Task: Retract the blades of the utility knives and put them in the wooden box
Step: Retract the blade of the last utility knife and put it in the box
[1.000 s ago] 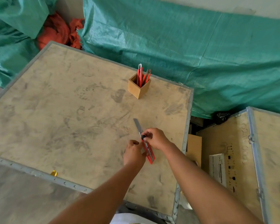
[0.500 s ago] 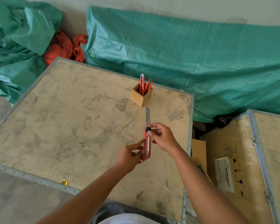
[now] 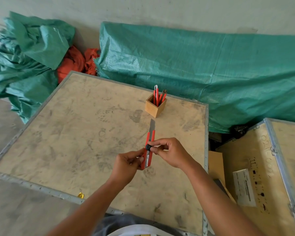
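A red utility knife (image 3: 149, 140) is held above the plywood crate top (image 3: 71, 133), its grey blade sticking out and pointing away from me. My left hand (image 3: 129, 163) grips the lower end of the handle. My right hand (image 3: 170, 153) pinches the black slider knob on the knife's side. Beyond the blade tip stands a small wooden box (image 3: 155, 107) with several red utility knives upright in it.
Green tarpaulin (image 3: 211, 68) covers bulky things behind and left of the crate, with orange cloth (image 3: 75, 63) between. A second crate (image 3: 266, 167) with a white label stands at the right, past a gap. A small gold object (image 3: 80, 195) lies by the near edge.
The knife swung from pointing up-left to pointing straight away. The black slider has moved down the handle and less blade sticks out. The view tilted up.
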Demonstrator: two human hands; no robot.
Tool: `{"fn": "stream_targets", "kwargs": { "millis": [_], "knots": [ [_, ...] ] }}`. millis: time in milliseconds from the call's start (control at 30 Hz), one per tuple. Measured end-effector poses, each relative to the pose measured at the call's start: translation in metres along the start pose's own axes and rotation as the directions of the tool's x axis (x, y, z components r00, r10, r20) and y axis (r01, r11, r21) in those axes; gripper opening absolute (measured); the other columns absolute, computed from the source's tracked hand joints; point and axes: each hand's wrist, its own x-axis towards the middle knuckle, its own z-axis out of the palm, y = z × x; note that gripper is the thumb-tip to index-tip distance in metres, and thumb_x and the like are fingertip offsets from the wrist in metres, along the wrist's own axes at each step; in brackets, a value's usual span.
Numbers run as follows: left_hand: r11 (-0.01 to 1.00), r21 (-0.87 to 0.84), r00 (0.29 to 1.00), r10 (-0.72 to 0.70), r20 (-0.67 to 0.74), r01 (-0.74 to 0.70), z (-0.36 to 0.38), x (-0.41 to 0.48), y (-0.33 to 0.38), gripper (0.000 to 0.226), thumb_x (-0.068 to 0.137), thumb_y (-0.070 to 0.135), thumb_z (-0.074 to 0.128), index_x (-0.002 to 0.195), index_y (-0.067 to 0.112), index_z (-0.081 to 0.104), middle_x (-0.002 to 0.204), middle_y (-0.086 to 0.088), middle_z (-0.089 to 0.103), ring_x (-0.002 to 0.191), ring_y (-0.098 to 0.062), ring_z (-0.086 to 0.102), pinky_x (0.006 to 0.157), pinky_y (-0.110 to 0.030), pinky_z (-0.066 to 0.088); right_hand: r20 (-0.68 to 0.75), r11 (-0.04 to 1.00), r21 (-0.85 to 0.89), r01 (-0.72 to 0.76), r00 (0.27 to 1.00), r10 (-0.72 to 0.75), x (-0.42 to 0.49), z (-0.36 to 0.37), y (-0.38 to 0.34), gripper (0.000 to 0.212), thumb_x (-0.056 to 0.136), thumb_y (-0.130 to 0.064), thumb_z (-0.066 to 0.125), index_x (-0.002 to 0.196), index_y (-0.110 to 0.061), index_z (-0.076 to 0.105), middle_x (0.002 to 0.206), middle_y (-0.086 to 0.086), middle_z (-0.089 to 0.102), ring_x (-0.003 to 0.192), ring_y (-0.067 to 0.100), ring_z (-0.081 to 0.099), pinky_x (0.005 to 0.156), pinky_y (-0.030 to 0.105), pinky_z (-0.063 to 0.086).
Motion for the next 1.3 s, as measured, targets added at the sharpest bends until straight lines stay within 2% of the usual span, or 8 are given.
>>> {"fn": "stream_targets", "kwargs": {
  "millis": [67, 267, 467, 633, 833, 1033, 1200, 1300],
  "knots": [
    [1.000, -0.016, 1.000, 0.012, 0.001, -0.012, -0.003, 0.000, 0.002, 0.038, 0.090, -0.008, 0.061, 0.104, 0.026, 0.074, 0.098, -0.008, 0.078, 0.089, -0.025, 0.075, 0.072, -0.030, 0.063, 0.022, 0.998, -0.052, 0.031, 0.999, -0.030, -0.001, 0.000, -0.005, 0.023, 0.088, -0.017, 0.079, 0.110, -0.024, 0.080, 0.106, -0.011, 0.079, 0.090, 0.020, 0.074, 0.085, 0.026, 0.060],
    [0.997, -0.076, 1.000, 0.025, 0.003, -0.025, -0.011, 0.003, 0.011, 0.031, 0.090, -0.009, 0.060, 0.113, 0.008, 0.071, 0.103, -0.013, 0.077, 0.090, -0.029, 0.075, 0.075, -0.033, 0.064, 0.113, 0.992, -0.120, 0.024, 0.993, -0.010, -0.003, 0.003, -0.021, 0.026, 0.084, -0.013, 0.082, 0.109, -0.019, 0.081, 0.114, -0.012, 0.071, 0.102, 0.015, 0.070, 0.075, 0.011, 0.054],
    [0.991, -0.104, 0.996, 0.085, -0.005, -0.085, -0.013, 0.002, 0.018, 0.035, 0.090, -0.009, 0.060, 0.107, 0.018, 0.074, 0.098, -0.018, 0.075, 0.087, -0.024, 0.074, 0.074, -0.032, 0.063, 0.089, 0.989, -0.133, 0.063, 0.995, -0.051, -0.004, 0.006, -0.027, 0.033, 0.088, -0.015, 0.079, 0.116, -0.031, 0.077, 0.114, -0.018, 0.069, 0.088, 0.014, 0.067, 0.071, 0.018, 0.054],
    [0.987, -0.121, 0.994, 0.109, -0.006, -0.109, -0.013, 0.002, 0.023, 0.037, 0.089, -0.009, 0.061, 0.104, 0.022, 0.074, 0.098, -0.019, 0.074, 0.086, -0.025, 0.074, 0.075, -0.033, 0.063, -0.017, 0.992, -0.097, 0.080, 0.996, -0.082, -0.005, 0.013, -0.026, 0.020, 0.080, -0.019, 0.086, 0.096, -0.025, 0.077, 0.104, -0.011, 0.073, 0.078, 0.007, 0.066, 0.065, 0.020, 0.050],
    [0.986, -0.128, 0.994, 0.105, -0.015, -0.106, -0.012, 0.003, 0.024, 0.036, 0.090, -0.007, 0.061, 0.103, 0.024, 0.076, 0.101, -0.018, 0.075, 0.092, -0.032, 0.072, 0.076, -0.035, 0.063, 0.003, 0.993, -0.065, 0.103, 0.995, -0.103, -0.008, 0.009, -0.026, 0.032, 0.084, -0.020, 0.082, 0.113, -0.033, 0.076, 0.108, -0.016, 0.073, 0.083, 0.008, 0.067, 0.066, 0.022, 0.055],
    [0.986, -0.125, 0.993, 0.114, 0.008, -0.112, -0.009, 0.004, 0.027, 0.036, 0.089, -0.006, 0.062, 0.106, 0.023, 0.075, 0.101, -0.014, 0.076, 0.090, -0.031, 0.073, 0.076, -0.037, 0.063, -0.100, 0.990, -0.109, 0.086, 0.990, -0.097, -0.007, 0.012, -0.022, 0.022, 0.079, -0.030, 0.086, 0.095, -0.024, 0.072, 0.099, -0.010, 0.075, 0.083, 0.009, 0.067, 0.067, 0.022, 0.054],
    [0.987, -0.118, 0.993, 0.114, 0.004, -0.113, -0.007, 0.008, 0.028, 0.033, 0.090, -0.007, 0.060, 0.113, 0.013, 0.072, 0.102, -0.021, 0.073, 0.093, -0.033, 0.072, 0.075, -0.034, 0.063, -0.046, 0.994, -0.007, 0.113, 0.993, -0.113, -0.009, 0.005, -0.020, 0.028, 0.086, -0.018, 0.080, 0.113, -0.028, 0.076, 0.111, -0.011, 0.075, 0.087, 0.013, 0.070, 0.071, 0.028, 0.060],
    [0.986, -0.119, 0.993, 0.118, 0.016, -0.115, -0.005, 0.010, 0.028, 0.035, 0.090, -0.007, 0.060, 0.113, 0.016, 0.073, 0.101, -0.020, 0.073, 0.092, -0.032, 0.072, 0.075, -0.034, 0.063, -0.076, 0.993, -0.021, 0.118, 0.990, -0.119, -0.007, 0.004, -0.018, 0.019, 0.084, -0.020, 0.082, 0.103, -0.023, 0.078, 0.106, -0.008, 0.076, 0.083, 0.013, 0.070, 0.069, 0.027, 0.059]
  ]
}}
